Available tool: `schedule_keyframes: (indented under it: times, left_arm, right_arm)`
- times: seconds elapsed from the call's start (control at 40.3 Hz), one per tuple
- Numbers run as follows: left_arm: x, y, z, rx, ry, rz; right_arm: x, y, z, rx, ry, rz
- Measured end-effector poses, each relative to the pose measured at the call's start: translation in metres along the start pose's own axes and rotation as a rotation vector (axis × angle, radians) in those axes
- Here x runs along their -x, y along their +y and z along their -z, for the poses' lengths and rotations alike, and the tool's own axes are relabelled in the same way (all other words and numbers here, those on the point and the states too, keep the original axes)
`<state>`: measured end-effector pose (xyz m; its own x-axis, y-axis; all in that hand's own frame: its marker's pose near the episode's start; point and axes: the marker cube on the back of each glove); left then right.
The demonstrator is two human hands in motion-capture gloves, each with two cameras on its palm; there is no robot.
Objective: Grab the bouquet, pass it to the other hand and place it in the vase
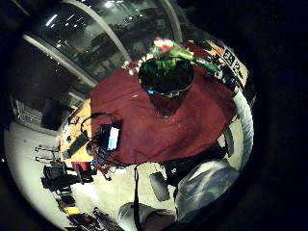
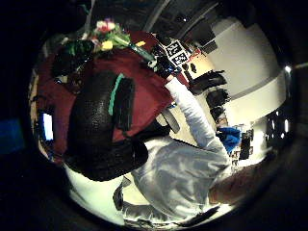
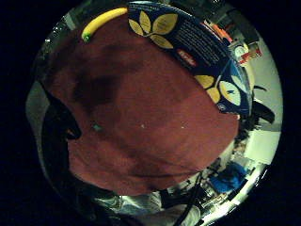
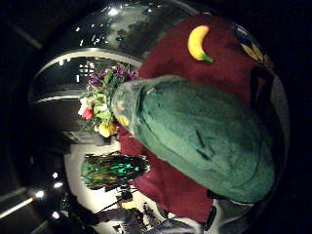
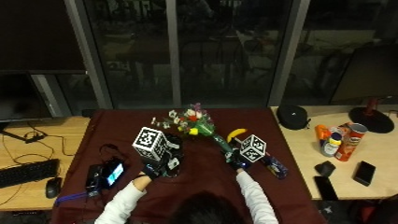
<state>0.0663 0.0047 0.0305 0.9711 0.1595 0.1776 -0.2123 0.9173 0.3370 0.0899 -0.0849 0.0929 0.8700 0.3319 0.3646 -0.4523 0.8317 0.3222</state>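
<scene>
The bouquet (image 5: pixel 191 122), mixed flowers above a green-wrapped stem, slants over the dark red cloth (image 5: pixel 205 186). My right hand (image 5: pixel 238 161) grips the lower stem, and that green wrap (image 4: pixel 204 141) fills much of the right thumb side view, with the flower heads beyond it. The dark, glittering vase (image 5: pixel 174 163) stands upright on the cloth to the left of the bouquet; its open mouth (image 1: pixel 166 79) shows from above. My left hand (image 5: pixel 152 169) hovers beside the vase and holds nothing. One of its gloved fingers (image 2: pixel 96 130) crosses the left thumb side view.
A banana (image 5: pixel 235 134) lies behind the right hand, and a blue packet (image 5: pixel 275 167) lies to its right. A small lit device with cables (image 5: pixel 109 173) sits near the cloth's left edge. Cans (image 5: pixel 348 142), phones and a black pouch (image 5: pixel 292 116) occupy the right side table.
</scene>
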Motion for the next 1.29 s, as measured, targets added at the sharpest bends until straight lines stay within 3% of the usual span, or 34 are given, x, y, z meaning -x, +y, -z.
schedule_keyframes:
  times: [0.149,0.323,0.521,0.645,0.744,0.893,1.092,1.29]
  left_arm:
    - [-0.002,-0.012,-0.001,0.015,0.084,-0.014]
    - [-0.019,-0.049,0.009,-0.037,0.338,-0.015]
    - [-0.047,-0.097,0.025,-0.15,0.673,0.046]
    - [-0.072,-0.119,0.016,-0.178,0.886,0.078]
    - [-0.089,-0.128,0.003,-0.159,0.958,0.069]
    - [-0.111,-0.132,-0.01,-0.047,1.129,0.046]
    - [-0.116,-0.137,-0.025,0.071,1.237,0.034]
    - [-0.1,-0.149,-0.04,-0.009,1.332,0.027]
  right_arm:
    - [0.002,-0.005,0.016,-0.02,-0.148,-0.126]
    - [0.05,-0.005,0.054,-0.03,-0.633,0.007]
    - [0.095,0.018,0.078,-0.042,-0.885,0.158]
    - [0.116,0.028,0.071,-0.095,-0.925,0.361]
    - [0.134,0.05,0.064,-0.004,-1.045,0.288]
    - [0.146,0.061,0.047,0.018,-1.12,0.327]
    - [0.157,0.077,0.038,0.057,-1.111,0.342]
    - [0.164,0.081,0.022,0.13,-1.08,0.385]
